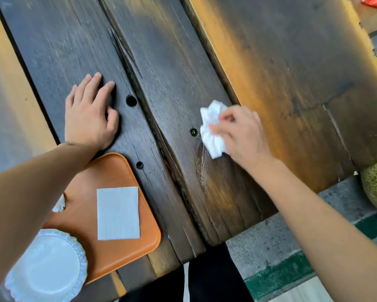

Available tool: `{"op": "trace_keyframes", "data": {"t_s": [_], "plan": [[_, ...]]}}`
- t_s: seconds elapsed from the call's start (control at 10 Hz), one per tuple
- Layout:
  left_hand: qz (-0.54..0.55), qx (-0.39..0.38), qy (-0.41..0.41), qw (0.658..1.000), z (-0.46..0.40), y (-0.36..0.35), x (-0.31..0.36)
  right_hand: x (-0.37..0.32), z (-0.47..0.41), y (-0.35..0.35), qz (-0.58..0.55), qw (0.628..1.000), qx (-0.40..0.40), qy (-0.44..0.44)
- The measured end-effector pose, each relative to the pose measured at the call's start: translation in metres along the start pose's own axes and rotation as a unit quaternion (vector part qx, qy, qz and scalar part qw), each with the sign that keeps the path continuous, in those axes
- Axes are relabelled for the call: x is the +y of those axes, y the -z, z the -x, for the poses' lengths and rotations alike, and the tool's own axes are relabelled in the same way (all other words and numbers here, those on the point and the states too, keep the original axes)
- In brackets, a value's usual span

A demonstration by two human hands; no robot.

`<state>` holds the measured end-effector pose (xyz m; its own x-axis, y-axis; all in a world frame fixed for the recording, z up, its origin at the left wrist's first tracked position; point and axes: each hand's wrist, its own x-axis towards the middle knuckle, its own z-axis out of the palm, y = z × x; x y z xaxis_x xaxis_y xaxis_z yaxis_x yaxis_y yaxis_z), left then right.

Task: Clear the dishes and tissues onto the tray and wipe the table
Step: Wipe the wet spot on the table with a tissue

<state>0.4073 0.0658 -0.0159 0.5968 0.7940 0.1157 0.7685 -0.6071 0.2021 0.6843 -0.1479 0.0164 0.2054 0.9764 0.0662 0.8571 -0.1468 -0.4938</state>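
Head view is showing the right hand (240, 132) pinching one crumpled white tissue (212, 129) between thumb and fingertips, the wad sticking out to the left of the fingers and pressing on the dark wooden table (172, 62) beside a pale wet streak (202, 166). The left hand (90, 114) is lying flat and open on the planks, gripping nothing, just beyond the far edge of the one orange tray (115, 253). The tray is carrying one flat folded tissue (117, 213), one white scalloped plate (50, 267) and a scrap of crumpled tissue (60, 204) half hidden by the forearm; no readable writing is showing.
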Motion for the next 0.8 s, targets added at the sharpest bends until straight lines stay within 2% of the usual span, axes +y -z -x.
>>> {"op": "trace_keyframes", "data": {"t_s": [0.1, 0.3, 0.4, 0.5, 0.6, 0.8], "plan": [[0.001, 0.001, -0.001, 1.000, 0.000, 0.000, 0.000, 0.001, -0.021, -0.009, 0.009, 0.998, 0.030, -0.050], [0.002, -0.002, 0.003, 1.000, 0.001, 0.001, 0.000, -0.021, 0.060, -0.021, 0.014, 0.996, -0.078, 0.029], [0.003, -0.008, 0.005, 1.000, 0.000, 0.001, 0.000, -0.034, 0.125, -0.019, 0.034, 0.986, -0.122, 0.108], [0.002, -0.008, 0.005, 1.000, 0.000, 0.001, 0.000, -0.027, 0.151, -0.009, 0.032, 0.983, -0.107, 0.145], [0.002, -0.003, 0.005, 1.000, 0.000, 0.000, 0.000, -0.015, 0.125, -0.010, 0.029, 0.986, -0.079, 0.147], [0.002, -0.002, 0.004, 1.000, 0.000, 0.000, 0.001, 0.004, -0.008, -0.008, 0.007, 1.000, -0.002, 0.004]]}}
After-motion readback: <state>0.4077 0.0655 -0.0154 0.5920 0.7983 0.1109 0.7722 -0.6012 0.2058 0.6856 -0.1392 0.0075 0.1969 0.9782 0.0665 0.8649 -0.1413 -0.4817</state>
